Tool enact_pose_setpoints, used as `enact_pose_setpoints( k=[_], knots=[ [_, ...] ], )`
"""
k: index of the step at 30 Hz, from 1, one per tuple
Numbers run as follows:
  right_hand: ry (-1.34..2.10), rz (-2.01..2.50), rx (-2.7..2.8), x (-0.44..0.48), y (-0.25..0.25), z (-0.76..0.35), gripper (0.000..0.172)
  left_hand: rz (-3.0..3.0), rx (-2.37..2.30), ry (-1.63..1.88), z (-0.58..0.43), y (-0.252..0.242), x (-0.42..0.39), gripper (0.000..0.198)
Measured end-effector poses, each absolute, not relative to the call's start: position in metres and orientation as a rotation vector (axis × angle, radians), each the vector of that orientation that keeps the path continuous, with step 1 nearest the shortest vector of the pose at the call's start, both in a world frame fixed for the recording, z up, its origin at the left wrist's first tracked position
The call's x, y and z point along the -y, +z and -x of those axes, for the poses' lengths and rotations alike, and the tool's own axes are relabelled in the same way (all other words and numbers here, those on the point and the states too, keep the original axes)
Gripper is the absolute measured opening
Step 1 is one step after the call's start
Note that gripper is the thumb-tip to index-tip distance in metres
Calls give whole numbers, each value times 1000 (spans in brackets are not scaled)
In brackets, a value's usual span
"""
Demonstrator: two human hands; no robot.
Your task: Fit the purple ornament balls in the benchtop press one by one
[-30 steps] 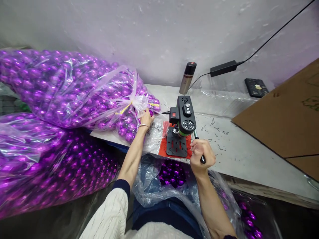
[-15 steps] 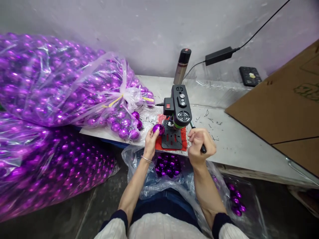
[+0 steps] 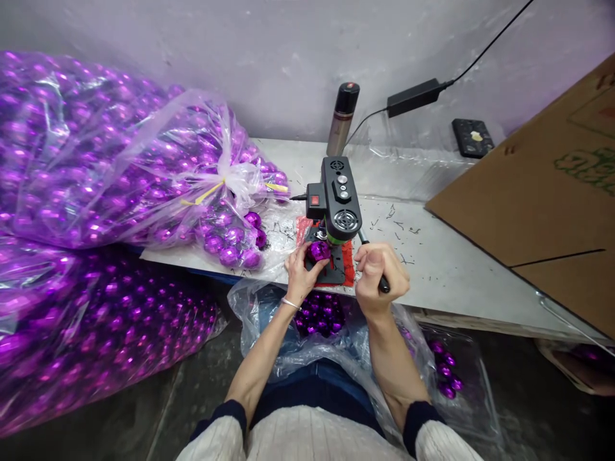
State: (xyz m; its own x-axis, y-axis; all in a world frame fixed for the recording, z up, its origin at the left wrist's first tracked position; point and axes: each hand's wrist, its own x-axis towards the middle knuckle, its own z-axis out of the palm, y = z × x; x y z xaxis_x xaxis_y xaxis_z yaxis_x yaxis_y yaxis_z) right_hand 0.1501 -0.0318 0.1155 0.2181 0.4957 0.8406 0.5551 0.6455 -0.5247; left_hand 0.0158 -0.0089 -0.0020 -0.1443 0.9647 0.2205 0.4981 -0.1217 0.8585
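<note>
Between the fingers of my left hand (image 3: pixel 302 275) is a shiny purple ball (image 3: pixel 318 251), held over the black base plate (image 3: pixel 336 272) of a small bench press (image 3: pixel 341 198). The ball sits just below and left of the press head. My right hand (image 3: pixel 383 275) is wrapped in a fist round the black-gripped lever (image 3: pixel 384 285) on the press's right side. A red sheet (image 3: pixel 350 256) lies under the base plate. More purple balls (image 3: pixel 321 314) lie in clear plastic on my lap, below the table edge.
Large clear bags (image 3: pixel 106 160) full of purple balls fill the left side, with loose balls (image 3: pixel 253 219) by the tied neck. Behind the press are a spray can (image 3: pixel 343 118), a power adapter (image 3: pixel 414 97) and a black phone-like object (image 3: pixel 473 137). A cardboard box (image 3: pixel 538 186) stands at right.
My left hand has brought the purple ball rightward, from beside the base plate to under the press head. My right hand stays closed on the lever. The view has shifted slightly.
</note>
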Motion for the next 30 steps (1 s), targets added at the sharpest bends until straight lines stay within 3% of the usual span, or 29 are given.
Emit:
enact_pose_setpoints(
  k=[14,30],
  knots=[
    [-102,943,1494,35,103,-156,26,-1874,-1414,1324,-23,-27,6,61],
    [-169,842,1392,29,49,-151,33,-1868,-1442,1265,-21,-25,9,58]
  ],
)
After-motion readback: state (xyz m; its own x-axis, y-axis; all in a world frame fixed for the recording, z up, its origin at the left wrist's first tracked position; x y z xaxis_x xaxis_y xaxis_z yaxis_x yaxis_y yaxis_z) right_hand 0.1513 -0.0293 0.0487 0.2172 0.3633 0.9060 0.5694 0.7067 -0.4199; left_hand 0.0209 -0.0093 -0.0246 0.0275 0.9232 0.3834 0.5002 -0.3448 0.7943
